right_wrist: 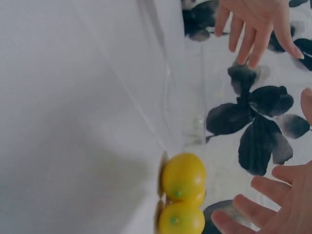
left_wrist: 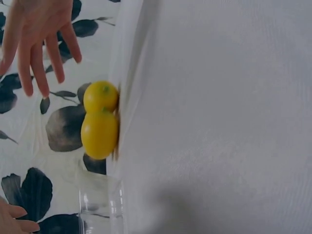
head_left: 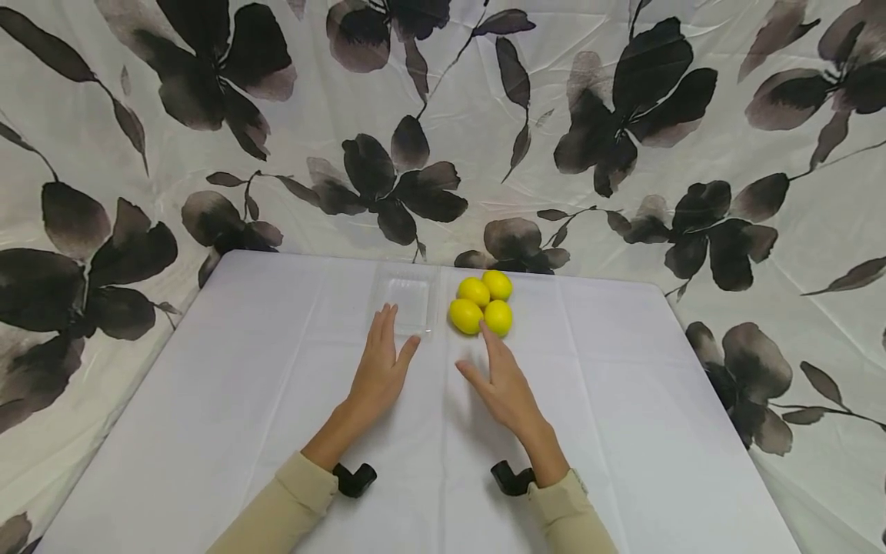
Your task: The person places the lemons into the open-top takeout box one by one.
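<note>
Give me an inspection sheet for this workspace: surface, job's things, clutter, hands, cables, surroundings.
Surface: table under a white cloth with fold creases.
Job's things: four lemons clustered at the far edge; clear plastic tray just left of them, nothing in it.
Clutter: nothing seen.
Hands: left hand open, fingertips at the tray; right hand open, fingertips at the nearest lemon.
Cables: nothing seen.
Surroundings: floral fabric backdrop all round.
</note>
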Tool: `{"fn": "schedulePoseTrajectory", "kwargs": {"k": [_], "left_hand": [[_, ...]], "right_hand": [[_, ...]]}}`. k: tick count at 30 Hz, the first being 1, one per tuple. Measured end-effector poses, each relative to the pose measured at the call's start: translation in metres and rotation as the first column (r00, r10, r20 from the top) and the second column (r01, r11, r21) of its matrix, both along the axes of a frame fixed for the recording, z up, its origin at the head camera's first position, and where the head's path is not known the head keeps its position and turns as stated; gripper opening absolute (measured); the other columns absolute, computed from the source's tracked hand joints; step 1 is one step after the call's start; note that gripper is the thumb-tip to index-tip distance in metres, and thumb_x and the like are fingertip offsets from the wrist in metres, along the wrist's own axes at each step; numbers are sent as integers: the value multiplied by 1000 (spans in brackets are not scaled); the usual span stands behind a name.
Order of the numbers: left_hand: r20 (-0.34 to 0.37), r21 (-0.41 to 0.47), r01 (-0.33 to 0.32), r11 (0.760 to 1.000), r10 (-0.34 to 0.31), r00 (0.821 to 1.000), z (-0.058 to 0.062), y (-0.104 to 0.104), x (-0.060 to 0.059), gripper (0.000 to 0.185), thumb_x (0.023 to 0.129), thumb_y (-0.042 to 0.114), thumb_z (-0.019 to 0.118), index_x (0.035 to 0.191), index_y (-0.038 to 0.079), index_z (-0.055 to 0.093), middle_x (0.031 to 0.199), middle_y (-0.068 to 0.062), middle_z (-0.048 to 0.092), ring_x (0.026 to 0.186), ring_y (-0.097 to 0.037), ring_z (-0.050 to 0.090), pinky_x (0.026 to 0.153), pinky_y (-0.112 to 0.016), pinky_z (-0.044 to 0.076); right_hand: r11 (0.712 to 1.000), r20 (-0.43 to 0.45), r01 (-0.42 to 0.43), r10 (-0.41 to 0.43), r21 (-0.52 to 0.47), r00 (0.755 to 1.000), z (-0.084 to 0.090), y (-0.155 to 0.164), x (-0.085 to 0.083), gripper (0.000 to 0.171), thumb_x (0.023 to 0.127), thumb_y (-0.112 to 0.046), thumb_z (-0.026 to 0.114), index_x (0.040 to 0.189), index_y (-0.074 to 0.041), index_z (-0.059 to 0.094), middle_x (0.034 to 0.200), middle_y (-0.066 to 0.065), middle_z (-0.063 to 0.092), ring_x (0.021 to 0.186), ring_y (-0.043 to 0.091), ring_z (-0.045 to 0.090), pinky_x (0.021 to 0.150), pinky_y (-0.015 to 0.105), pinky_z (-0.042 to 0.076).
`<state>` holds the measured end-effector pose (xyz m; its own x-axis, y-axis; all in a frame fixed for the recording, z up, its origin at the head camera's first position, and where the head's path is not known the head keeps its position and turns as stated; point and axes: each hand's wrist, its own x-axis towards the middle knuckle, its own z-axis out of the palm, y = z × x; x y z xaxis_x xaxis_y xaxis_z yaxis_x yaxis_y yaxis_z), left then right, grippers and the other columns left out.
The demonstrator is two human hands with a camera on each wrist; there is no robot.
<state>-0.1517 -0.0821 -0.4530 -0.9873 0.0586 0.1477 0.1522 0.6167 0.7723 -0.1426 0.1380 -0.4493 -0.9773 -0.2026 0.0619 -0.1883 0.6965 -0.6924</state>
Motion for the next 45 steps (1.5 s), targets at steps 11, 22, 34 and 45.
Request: {"fn": "schedulePoseTrajectory", "kwargs": {"k": [11,22,34,45], "left_hand": [[-8,-58,-29,998,28,1000,-1,-10,-14,88,98,54,51,158,6,10,166,-16,6,153,-36,5,121,-57,16],[4,5,-67,998,67,998,-5,-25,-30,92,95,47,62,158,4,10,164,-20,10,152,-38,9,121,-56,19],[12,110,-66,992,66,998,-10,-38,-51,97,89,39,73,156,1,14,161,-23,18,150,-38,19,121,-52,22],[86,161,-91,983,78,993,-23,-47,-62,99,87,32,76,156,2,12,161,-24,17,149,-41,17,120,-57,22]], "right_hand": [[1000,-14,20,-20,-15,1000,-6,5,-17,82,95,-61,51,159,-21,18,164,1,24,149,26,28,121,51,25],[995,-36,1,-5,-98,999,-4,14,-36,82,93,-49,63,157,-13,25,163,3,27,145,28,36,114,49,39],[989,-102,6,-22,-150,994,-9,29,-59,77,92,-40,69,153,-9,33,155,11,40,136,33,45,108,52,44],[980,-172,26,-61,-198,983,-16,36,-70,68,91,-30,72,146,-3,43,143,16,53,126,35,54,102,50,50]]}}
